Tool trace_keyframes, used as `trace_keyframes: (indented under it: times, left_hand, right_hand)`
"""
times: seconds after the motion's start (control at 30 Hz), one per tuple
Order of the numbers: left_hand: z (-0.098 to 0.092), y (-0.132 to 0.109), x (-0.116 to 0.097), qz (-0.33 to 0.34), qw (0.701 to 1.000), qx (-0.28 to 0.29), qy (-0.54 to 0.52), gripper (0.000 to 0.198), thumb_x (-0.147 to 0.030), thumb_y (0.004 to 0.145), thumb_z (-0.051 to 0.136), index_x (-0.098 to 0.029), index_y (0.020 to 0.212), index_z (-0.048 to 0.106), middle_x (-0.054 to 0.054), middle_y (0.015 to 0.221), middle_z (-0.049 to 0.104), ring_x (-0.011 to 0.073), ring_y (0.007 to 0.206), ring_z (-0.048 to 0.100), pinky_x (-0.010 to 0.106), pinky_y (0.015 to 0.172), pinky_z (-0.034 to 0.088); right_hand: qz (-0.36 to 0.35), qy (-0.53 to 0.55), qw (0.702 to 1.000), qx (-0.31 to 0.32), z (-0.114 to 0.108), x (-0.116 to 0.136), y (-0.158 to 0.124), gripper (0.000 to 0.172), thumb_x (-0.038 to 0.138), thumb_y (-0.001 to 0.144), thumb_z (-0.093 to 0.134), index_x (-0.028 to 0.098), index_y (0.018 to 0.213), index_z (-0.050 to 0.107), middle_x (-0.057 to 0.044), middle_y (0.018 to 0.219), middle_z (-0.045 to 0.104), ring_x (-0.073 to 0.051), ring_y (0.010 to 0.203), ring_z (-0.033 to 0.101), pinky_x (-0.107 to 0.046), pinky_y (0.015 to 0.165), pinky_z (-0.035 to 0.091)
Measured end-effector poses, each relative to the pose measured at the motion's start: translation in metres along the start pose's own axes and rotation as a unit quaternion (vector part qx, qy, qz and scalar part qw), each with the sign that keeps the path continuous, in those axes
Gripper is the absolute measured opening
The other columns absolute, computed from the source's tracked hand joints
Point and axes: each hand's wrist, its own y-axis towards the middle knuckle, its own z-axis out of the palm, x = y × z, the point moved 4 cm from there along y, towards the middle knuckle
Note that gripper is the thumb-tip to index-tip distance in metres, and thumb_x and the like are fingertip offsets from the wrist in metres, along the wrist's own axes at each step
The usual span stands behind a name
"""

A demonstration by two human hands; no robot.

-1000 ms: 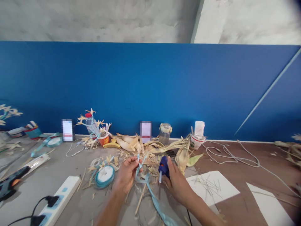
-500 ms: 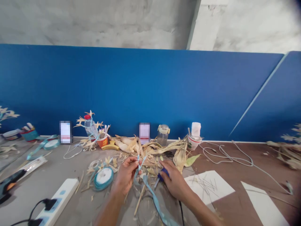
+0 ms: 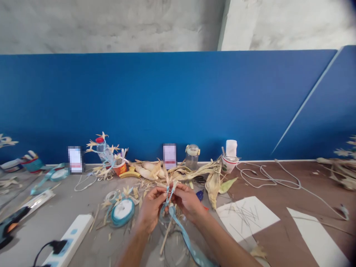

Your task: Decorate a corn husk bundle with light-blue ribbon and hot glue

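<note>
My left hand (image 3: 151, 207) and my right hand (image 3: 187, 202) meet low in the middle of the view, both pinched on a thin light blue ribbon (image 3: 182, 233). The ribbon's short ends stick up between my fingertips and its long tail runs down toward me. A small blue glue gun (image 3: 199, 195) lies on the table just right of my right hand. A teal ribbon spool (image 3: 122, 211) sits left of my left hand. Dry corn husks (image 3: 194, 174) are heaped just beyond my hands.
A white power strip (image 3: 71, 241) with black plugs lies at the lower left, and another glue gun (image 3: 11, 226) at the far left. White paper sheets (image 3: 247, 217) and a white cable (image 3: 275, 181) lie to the right. A jar (image 3: 192, 157), cups and a bottle line the blue partition (image 3: 178, 107).
My right hand has let go of the blue glue gun, which now lies on the table, and has moved left to take the ribbon alongside my left hand.
</note>
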Motion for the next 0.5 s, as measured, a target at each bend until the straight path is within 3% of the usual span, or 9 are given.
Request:
trace_keyframes:
  times: [0.27, 0.5]
  left_hand:
    - [0.007, -0.007, -0.002, -0.049, 0.998, 0.046, 0.02, 0.019, -0.026, 0.057, 0.074, -0.014, 0.064, 0.06, 0.0, 0.054, 0.058, 0.0075, 0.045, 0.048, 0.016, 0.036, 0.035]
    - [0.009, -0.008, 0.0, -0.069, 0.995, 0.064, 0.033, 0.019, -0.026, 0.058, 0.073, -0.014, 0.065, 0.06, -0.001, 0.054, 0.057, 0.0077, 0.046, 0.048, 0.016, 0.036, 0.034]
  right_hand:
    - [0.026, 0.034, 0.997, 0.058, -0.008, -0.002, 0.002, 0.024, 0.025, 0.057, 0.075, 0.015, 0.078, 0.068, 0.003, 0.052, 0.058, -0.008, 0.046, 0.048, -0.02, 0.05, 0.037]
    - [0.029, 0.033, 0.995, 0.088, -0.01, -0.003, 0.001, 0.019, 0.025, 0.059, 0.074, 0.015, 0.073, 0.066, 0.003, 0.054, 0.058, -0.009, 0.048, 0.051, -0.02, 0.048, 0.039]
